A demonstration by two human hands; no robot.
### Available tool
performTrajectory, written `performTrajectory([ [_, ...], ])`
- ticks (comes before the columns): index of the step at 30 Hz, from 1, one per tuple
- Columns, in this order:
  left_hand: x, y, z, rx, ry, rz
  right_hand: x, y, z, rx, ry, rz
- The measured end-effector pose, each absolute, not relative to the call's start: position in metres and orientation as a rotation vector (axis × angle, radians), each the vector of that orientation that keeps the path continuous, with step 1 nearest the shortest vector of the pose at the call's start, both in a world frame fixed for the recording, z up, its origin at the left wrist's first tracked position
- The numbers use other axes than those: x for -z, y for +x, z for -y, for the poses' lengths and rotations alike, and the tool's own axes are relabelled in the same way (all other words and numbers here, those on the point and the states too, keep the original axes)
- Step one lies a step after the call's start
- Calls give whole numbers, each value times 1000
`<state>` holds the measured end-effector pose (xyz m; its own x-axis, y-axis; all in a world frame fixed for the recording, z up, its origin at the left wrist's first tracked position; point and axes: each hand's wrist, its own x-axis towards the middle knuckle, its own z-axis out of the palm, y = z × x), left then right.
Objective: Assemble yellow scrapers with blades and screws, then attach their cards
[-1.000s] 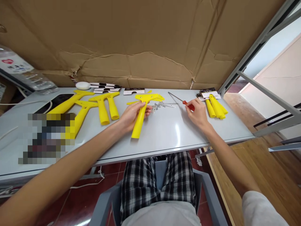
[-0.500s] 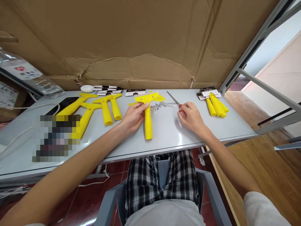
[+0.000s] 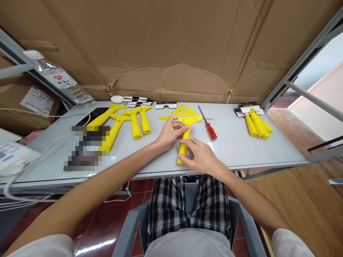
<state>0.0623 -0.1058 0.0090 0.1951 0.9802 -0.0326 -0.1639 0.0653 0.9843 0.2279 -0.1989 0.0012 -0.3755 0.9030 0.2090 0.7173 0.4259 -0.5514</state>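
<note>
From the head camera, a yellow plastic scraper [image 3: 183, 148] lies on the grey table [image 3: 241, 157], directly in front of the person, its handle pointing toward the body and its wide head away.

The left hand [image 3: 170, 134] is curled at the neck of the scraper, with its fingers reaching the underside of the head; it seems to hold the tool there, though the exact grip is partly hidden. The right hand [image 3: 200, 155] is spread, with its fingertips [image 3: 186, 142] laid across the handle and not clearly pinching it. The two hands are just apart, and nothing stands between them and the scraper.

Just beyond the right hand lies a red-handled screwdriver [image 3: 211, 131], its shaft pointing away. Past the left fingertips are flat yellow plastic pieces [image 3: 184, 111] and thin metal strips [image 3: 209, 119]. Farther out, a printed card [image 3: 166, 105] sits ahead of both hands.

Left of the left hand lie three more yellow scrapers [image 3: 136, 123], and beyond them are a black phone [image 3: 93, 116] and a pixelated patch [image 3: 87, 148] that hides whatever lies there. Well right of the right hand is a bundle of yellow handles [image 3: 257, 124] beside a stack of printed cards [image 3: 249, 109]. A cardboard sheet [image 3: 160, 46] rises behind the table.
</note>
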Motion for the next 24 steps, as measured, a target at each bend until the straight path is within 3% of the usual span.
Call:
performTrajectory([
  [5,-7,49,86,-980,1301,-1091,-7,236,196,-606,-1391,2188],
  [13,-6,21,54,-624,2070,-1342,-12,242,189,-685,-1460,2186],
  [24,-8,23,56,-485,2227,-1470,-10,246,180,-645,-1485,2205],
])
